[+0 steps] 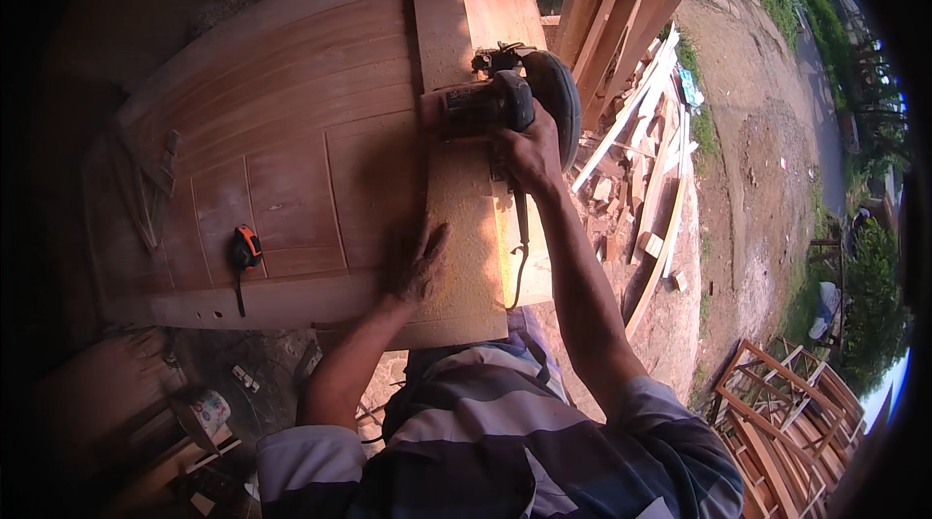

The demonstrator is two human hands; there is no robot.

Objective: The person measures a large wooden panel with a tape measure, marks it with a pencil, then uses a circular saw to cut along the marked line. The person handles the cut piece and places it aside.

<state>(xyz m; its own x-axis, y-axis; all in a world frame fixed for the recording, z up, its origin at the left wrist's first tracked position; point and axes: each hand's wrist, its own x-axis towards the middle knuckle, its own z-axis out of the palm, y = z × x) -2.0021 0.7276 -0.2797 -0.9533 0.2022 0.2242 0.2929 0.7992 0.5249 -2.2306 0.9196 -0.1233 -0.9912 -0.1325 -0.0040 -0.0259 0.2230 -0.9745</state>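
My right hand is wrapped around the handle of a black circular saw. The saw rests on a long straight board and a strip of wood to its right, with its round guard on the right side. Sawdust covers much of the board. My left hand lies flat on the near part of that board, fingers apart, pressing it against the panelled wooden door underneath. A power cord hangs near my right forearm. The saw hides its blade.
On the door lie an orange and black tape measure and a wooden try square. Upright timber posts stand beyond the saw. Wood offcuts litter the ground at right. Wooden frames are stacked at lower right.
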